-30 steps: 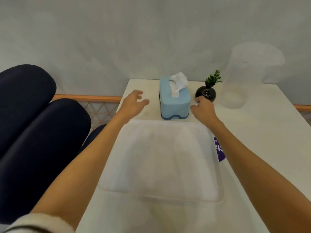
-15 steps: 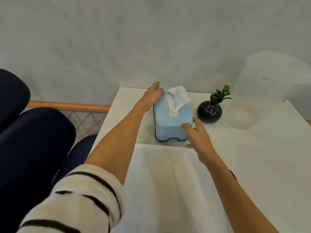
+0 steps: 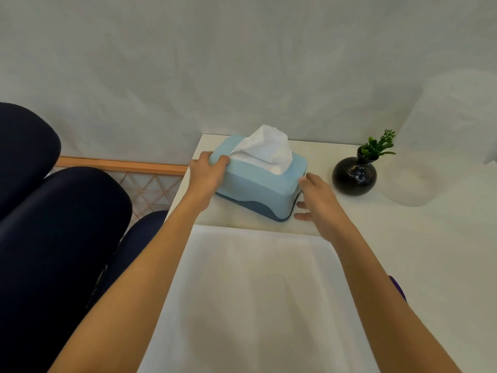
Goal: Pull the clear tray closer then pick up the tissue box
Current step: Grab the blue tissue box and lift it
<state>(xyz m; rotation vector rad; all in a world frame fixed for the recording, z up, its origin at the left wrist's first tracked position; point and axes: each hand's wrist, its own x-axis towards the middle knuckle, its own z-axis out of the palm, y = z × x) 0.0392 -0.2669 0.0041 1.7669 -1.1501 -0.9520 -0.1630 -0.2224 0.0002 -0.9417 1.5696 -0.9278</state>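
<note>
A light blue tissue box (image 3: 262, 184) with a white tissue sticking out of its top sits turned at an angle near the table's far left corner. My left hand (image 3: 207, 175) grips its far left end, fingers curled over the edge. My right hand (image 3: 317, 203) lies against the box's near right end, fingers spread, thumb low by the base. The clear tray (image 3: 258, 297) lies close in front of me between my forearms, its far rim just short of the box.
A round black vase (image 3: 353, 177) with a green sprig stands right of the box. A large clear container (image 3: 443, 146) stands at the far right. Dark blue chair cushions (image 3: 59, 216) lie left of the white table (image 3: 435, 251). A purple label peeks out by my right forearm.
Both hands have closed in on the tissue box's ends. The box has turned so its near end points right. The view has moved closer to the table.
</note>
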